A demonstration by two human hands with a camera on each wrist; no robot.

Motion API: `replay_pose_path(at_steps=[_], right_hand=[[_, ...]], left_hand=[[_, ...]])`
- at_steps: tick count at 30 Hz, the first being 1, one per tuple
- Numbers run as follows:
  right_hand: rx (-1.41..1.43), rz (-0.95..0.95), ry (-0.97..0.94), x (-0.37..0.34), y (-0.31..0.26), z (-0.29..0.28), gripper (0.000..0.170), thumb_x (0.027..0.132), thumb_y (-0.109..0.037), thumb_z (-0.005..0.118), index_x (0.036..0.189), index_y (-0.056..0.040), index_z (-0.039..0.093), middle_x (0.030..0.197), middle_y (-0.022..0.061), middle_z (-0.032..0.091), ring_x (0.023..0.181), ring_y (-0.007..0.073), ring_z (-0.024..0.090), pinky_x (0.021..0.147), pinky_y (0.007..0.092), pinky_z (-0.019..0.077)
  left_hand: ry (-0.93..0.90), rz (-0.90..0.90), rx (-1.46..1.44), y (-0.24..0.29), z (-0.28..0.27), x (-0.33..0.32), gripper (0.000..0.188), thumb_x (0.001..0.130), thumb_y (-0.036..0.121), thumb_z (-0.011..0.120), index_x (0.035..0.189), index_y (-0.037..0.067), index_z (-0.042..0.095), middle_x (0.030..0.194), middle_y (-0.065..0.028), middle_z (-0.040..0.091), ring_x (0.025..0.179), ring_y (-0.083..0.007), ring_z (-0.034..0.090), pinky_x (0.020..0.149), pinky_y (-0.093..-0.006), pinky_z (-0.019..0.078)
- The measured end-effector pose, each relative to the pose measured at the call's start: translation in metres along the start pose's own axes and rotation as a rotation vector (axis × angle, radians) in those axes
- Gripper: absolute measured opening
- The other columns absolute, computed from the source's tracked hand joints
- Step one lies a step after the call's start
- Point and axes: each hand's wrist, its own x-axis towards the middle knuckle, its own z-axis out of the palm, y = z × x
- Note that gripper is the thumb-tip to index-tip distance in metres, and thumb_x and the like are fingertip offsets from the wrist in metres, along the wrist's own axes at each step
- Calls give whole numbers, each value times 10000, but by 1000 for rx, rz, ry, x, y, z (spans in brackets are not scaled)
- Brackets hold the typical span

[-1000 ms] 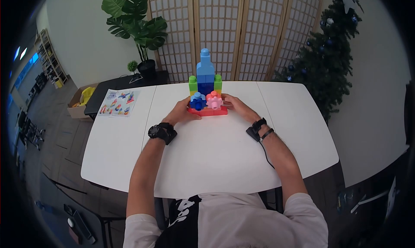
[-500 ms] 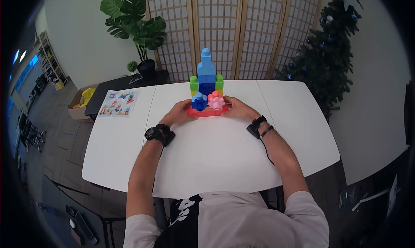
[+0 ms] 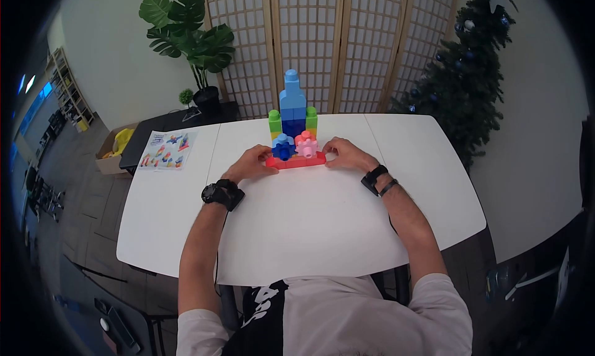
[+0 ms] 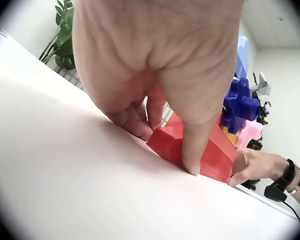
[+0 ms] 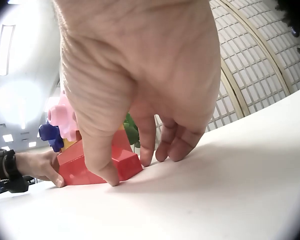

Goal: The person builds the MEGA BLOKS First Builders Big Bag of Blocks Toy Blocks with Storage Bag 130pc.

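Observation:
A toy block tower stands on the table on a long red base block (image 3: 296,163). Light blue blocks (image 3: 292,103) rise at its top above a dark blue block (image 3: 293,128), flanked by green blocks (image 3: 275,118). On the front sit a dark blue gear block (image 3: 284,150) and a pink gear block (image 3: 307,148). My left hand (image 3: 249,162) grips the base's left end, its thumb (image 4: 194,150) on the front face and fingers behind. At the right end my right hand (image 3: 348,155) pinches the base likewise, thumb (image 5: 101,162) in front.
A printed sheet (image 3: 166,151) with pictures of block models lies at the left of the white table (image 3: 297,232). Behind are a dark side table (image 3: 155,133) with a potted plant (image 3: 206,97), and a lattice screen (image 3: 307,58). A decorated tree (image 3: 462,77) stands at the back right.
My right hand has come down from beside the pink gear block to the red base's right end. The base has turned slightly. My left hand stays at the left end.

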Motion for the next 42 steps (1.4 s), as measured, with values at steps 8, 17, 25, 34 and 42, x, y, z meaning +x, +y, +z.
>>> replay_pose_path(at_steps=[8, 17, 25, 34, 42], right_hand=[[84, 18, -14, -24, 17, -16, 334, 745, -152, 863, 1035, -26, 754, 1087, 118, 694, 1031, 243, 667, 933, 355, 552], [58, 130, 45, -74, 51, -57, 322, 716, -126, 855, 993, -11, 740, 1027, 113, 703, 978, 233, 667, 899, 341, 557], [36, 218, 102, -124, 82, -88, 257, 738, -57, 835, 976, -36, 739, 992, 46, 678, 936, 164, 627, 887, 303, 536], [72, 256, 146, -139, 79, -86, 268, 762, -27, 803, 1024, -17, 750, 1039, 47, 699, 971, 158, 637, 929, 299, 534], [65, 235, 150, -140, 88, -84, 298, 767, -36, 815, 1056, -28, 743, 1059, 68, 699, 1024, 190, 651, 969, 315, 535]], left_hand=[[-36, -12, -42, -3, -13, -13, 674, 772, 237, 988, 1345, 45, 689, 1180, -63, 691, 1079, -173, 654, 1023, -313, 542], [62, -212, 219, -30, -143, -142, 442, 818, 219, 940, 1185, 60, 753, 955, -69, 750, 853, -165, 715, 774, -317, 575], [673, -944, 897, -151, -283, -433, 725, 797, 339, 915, 1394, 74, 602, 1450, -181, 583, 1374, -428, 537, 1081, -598, 508], [829, -2065, 744, -107, -246, -634, 997, 861, 621, 805, 1649, 165, 400, 1718, -204, 349, 1536, -523, 356, 1183, -762, 312], [897, -2020, 612, -122, -211, -670, 611, 988, 406, 655, 1512, 110, 549, 1528, -206, 541, 1382, -486, 528, 1082, -661, 452]])
